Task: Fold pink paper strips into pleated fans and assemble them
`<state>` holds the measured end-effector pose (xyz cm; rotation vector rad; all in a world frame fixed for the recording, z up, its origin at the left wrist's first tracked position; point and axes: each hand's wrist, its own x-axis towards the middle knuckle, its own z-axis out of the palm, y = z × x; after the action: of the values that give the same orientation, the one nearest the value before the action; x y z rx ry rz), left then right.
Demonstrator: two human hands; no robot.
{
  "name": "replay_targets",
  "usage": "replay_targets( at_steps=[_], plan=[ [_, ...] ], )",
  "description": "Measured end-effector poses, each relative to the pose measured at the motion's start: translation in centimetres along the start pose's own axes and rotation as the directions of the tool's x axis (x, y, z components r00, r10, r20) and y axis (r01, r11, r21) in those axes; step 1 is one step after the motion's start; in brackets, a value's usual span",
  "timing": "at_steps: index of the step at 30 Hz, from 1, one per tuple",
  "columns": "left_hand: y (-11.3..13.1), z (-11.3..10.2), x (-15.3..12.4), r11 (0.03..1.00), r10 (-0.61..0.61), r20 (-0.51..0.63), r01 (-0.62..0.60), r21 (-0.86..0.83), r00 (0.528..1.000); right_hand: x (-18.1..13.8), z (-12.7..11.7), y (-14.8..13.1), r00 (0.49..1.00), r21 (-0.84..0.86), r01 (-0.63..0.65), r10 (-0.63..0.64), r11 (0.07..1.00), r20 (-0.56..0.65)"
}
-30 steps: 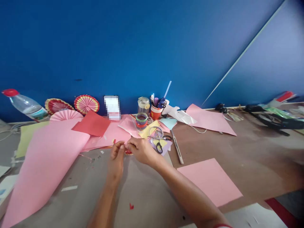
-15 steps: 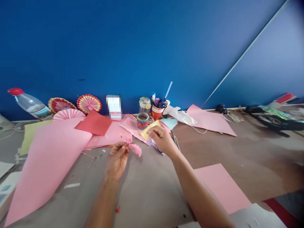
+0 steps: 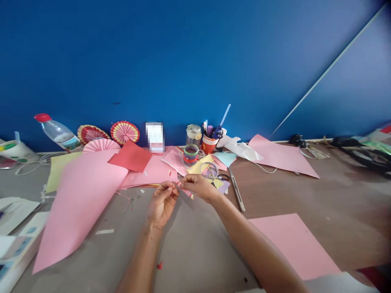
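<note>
My left hand (image 3: pixel 161 201) and my right hand (image 3: pixel 198 186) meet over the middle of the table, both pinching a small pink folded paper piece (image 3: pixel 185 191) with a red and yellow edge. The fingers of each hand are closed on it. Just beyond my right hand lie scissors (image 3: pixel 214 171) on yellow and lilac paper scraps. A large curled pink sheet (image 3: pixel 82 195) lies to the left of my left hand.
Along the blue wall stand a water bottle (image 3: pixel 58 132), pleated paper fans (image 3: pixel 124 132), a jar (image 3: pixel 193 134), a tape stack (image 3: pixel 191 154) and an orange cup of pens (image 3: pixel 209 142). A craft knife (image 3: pixel 236 189) and a pink square sheet (image 3: pixel 293 244) lie to the right.
My right hand reached out toward the scissors half a second ago, then came back to the left hand and pinched the pink piece again. The view shifted slightly.
</note>
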<state>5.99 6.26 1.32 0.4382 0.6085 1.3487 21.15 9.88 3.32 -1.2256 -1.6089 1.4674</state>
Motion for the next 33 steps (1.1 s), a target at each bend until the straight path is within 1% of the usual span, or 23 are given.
replay_targets(
  at_steps=[1,3,5,6,9,12,14,15,17,18,19,21,23,24,25,26,27,28,29,30,31,33],
  plan=[
    [0.0,0.0,0.0,1.000,-0.019,-0.019,0.019,-0.005,1.000,0.1,-0.1,0.0,0.999,-0.056,0.033,-0.035,0.998,-0.035],
    [-0.2,-0.1,0.1,0.998,-0.060,-0.074,0.061,0.011,0.995,0.3,-0.1,0.0,0.982,-0.210,0.137,-0.161,0.968,-0.098],
    [-0.3,-0.1,0.1,0.989,-0.099,-0.129,0.112,0.093,0.987,0.3,0.0,0.0,0.952,-0.374,0.226,-0.285,0.900,-0.109],
    [-0.4,-0.1,0.1,0.980,-0.113,-0.150,0.135,0.146,0.982,0.2,0.1,0.0,0.941,-0.448,0.246,-0.323,0.860,-0.103],
    [-0.7,-0.4,0.2,0.950,-0.126,-0.184,0.172,0.262,0.975,-0.2,0.4,0.0,0.929,-0.641,0.243,-0.364,0.728,-0.060],
    [-1.0,-0.8,0.3,0.928,-0.127,-0.213,0.192,0.319,0.969,-0.6,0.5,-0.1,0.923,-0.761,0.238,-0.384,0.604,-0.016],
    [-1.0,-0.9,0.3,0.918,-0.127,-0.220,0.198,0.344,0.967,-0.7,0.5,-0.3,0.921,-0.792,0.233,-0.390,0.564,-0.007],
    [-1.0,-0.9,0.3,0.916,-0.124,-0.215,0.195,0.349,0.969,-0.6,0.5,-0.3,0.921,-0.796,0.231,-0.390,0.560,-0.008],
    [-0.9,-0.7,0.2,0.921,-0.119,-0.189,0.180,0.346,0.975,-0.5,0.6,-0.3,0.923,-0.774,0.226,-0.383,0.591,-0.022],
    [-0.8,-0.5,0.1,0.924,-0.119,-0.173,0.173,0.340,0.978,-0.4,0.5,-0.3,0.927,-0.745,0.224,-0.374,0.628,-0.036],
    [-0.7,-0.3,0.0,0.927,-0.123,-0.158,0.170,0.334,0.980,-0.3,0.4,-0.3,0.932,-0.697,0.227,-0.359,0.680,-0.046],
    [-0.5,0.1,-0.1,0.934,-0.144,-0.141,0.182,0.307,0.979,0.0,-0.3,-0.2,0.952,-0.550,0.233,-0.305,0.802,-0.041],
    [-0.2,0.2,-0.2,0.948,-0.155,-0.153,0.190,0.256,0.976,0.1,-1.7,-0.2,0.972,-0.381,0.205,-0.233,0.902,-0.029],
    [-0.1,0.2,-0.2,0.956,-0.149,-0.164,0.184,0.227,0.975,0.2,-2.7,-0.2,0.978,-0.324,0.164,-0.196,0.932,-0.069],
    [0.0,0.2,-0.2,0.964,-0.135,-0.179,0.171,0.205,0.975,0.2,-3.8,-0.2,0.979,-0.304,0.123,-0.165,0.945,-0.118],
    [0.0,0.2,-0.2,0.969,-0.114,-0.192,0.152,0.196,0.975,0.1,-5.1,-0.2,0.965,-0.327,0.074,-0.150,0.942,-0.213],
    [0.0,0.2,-0.2,0.970,-0.093,-0.202,0.134,0.203,0.975,0.0,-6.4,-0.2,0.954,-0.379,0.016,-0.128,0.925,-0.272],
    [0.0,0.1,-0.1,0.968,-0.073,-0.209,0.120,0.219,0.975,-0.1,-7.6,-0.1,0.947,-0.453,-0.039,-0.112,0.890,-0.302],
    [-0.1,0.1,-0.1,0.965,-0.057,-0.213,0.109,0.240,0.975,-0.3,-8.7,0.0,0.951,-0.541,-0.076,-0.103,0.837,-0.292],
    [-0.3,0.1,-0.1,0.959,-0.044,-0.214,0.101,0.263,0.976,-0.5,-9.6,0.2,0.963,-0.634,-0.113,-0.073,0.765,-0.260],
    [-0.4,0.0,-0.1,0.954,-0.032,-0.211,0.093,0.284,0.977,-0.8,-10.3,0.5,0.978,-0.717,-0.140,-0.018,0.683,-0.208],
    [-0.7,-0.1,-0.1,0.945,-0.011,-0.199,0.075,0.318,0.980,-1.4,-10.9,1.0,0.987,-0.816,-0.156,0.061,0.556,-0.147]
  ],
)
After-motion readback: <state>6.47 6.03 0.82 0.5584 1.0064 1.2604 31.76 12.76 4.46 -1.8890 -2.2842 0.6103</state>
